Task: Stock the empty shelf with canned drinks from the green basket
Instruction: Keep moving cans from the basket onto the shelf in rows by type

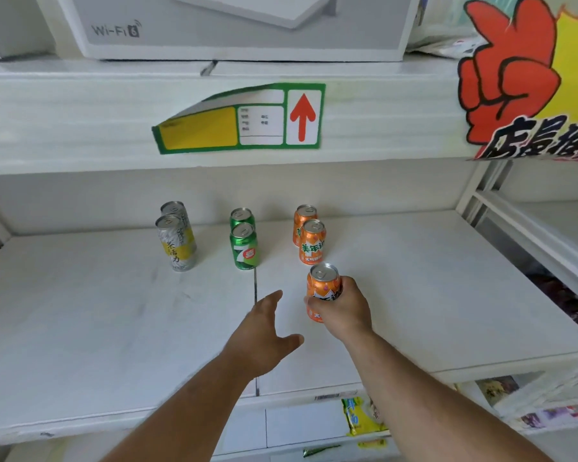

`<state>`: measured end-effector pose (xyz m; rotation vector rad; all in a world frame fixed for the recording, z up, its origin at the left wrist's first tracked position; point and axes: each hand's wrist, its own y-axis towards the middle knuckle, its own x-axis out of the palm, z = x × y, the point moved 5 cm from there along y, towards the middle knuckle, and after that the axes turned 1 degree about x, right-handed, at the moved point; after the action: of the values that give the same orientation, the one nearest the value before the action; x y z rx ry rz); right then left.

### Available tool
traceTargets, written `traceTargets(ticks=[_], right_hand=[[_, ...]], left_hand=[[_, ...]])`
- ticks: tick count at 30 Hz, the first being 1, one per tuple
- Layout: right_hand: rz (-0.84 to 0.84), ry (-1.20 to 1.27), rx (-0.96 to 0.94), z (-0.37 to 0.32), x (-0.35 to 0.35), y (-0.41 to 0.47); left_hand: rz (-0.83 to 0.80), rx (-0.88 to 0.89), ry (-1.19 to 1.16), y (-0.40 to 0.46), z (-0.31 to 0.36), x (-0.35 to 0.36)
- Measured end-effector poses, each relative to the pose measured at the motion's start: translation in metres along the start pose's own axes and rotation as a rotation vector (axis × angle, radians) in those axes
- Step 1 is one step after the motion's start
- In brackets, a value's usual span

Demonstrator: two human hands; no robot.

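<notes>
White shelf (414, 295), two boards meeting at a dark seam that runs front to back; the green cans serve as landmark.

Green cans (243, 245): two, upright, one behind the other, at the far end of the seam.
Silver-yellow cans (177, 242): two, taller, upright, one behind the other, left of the green cans and apart from them.
Orange cans (311, 241): two, upright, one behind the other, right of the green cans.
Third orange can (323, 288): upright, nearer the front than the green cans and to their right, in line with the orange pair. Its base is hidden, so contact with the shelf cannot be told.

Right hand (342, 306): arm reaching in from the lower right, fingers curled round the third orange can's lower half, covering most of its label.
Left hand (264, 335): arm from the lower middle, palm down above the seam in front of the green cans, fingers straight and together, thumb spread to the right, holding nothing.

Above: price tag (241, 120) with a red arrow on the upper shelf's edge, small print blurred; white Wi-Fi box (214, 28) cut off at the top; red-and-yellow sign (521, 78) cut off at the right.
</notes>
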<state>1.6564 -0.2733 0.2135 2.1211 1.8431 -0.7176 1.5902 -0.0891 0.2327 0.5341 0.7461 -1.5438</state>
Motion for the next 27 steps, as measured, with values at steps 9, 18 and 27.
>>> traceTargets(ticks=[9,18,27], right_hand=[[-0.008,0.001,-0.065,0.013,0.011,0.056],[-0.008,-0.062,-0.065,0.029,0.018,0.05],[-0.003,-0.071,-0.084,0.018,0.02,0.071]], left_hand=[[0.038,-0.049,0.025,0.038,0.004,0.017],[0.004,-0.055,0.035,0.046,0.005,0.027],[-0.014,-0.067,0.045,0.063,0.011,0.032]])
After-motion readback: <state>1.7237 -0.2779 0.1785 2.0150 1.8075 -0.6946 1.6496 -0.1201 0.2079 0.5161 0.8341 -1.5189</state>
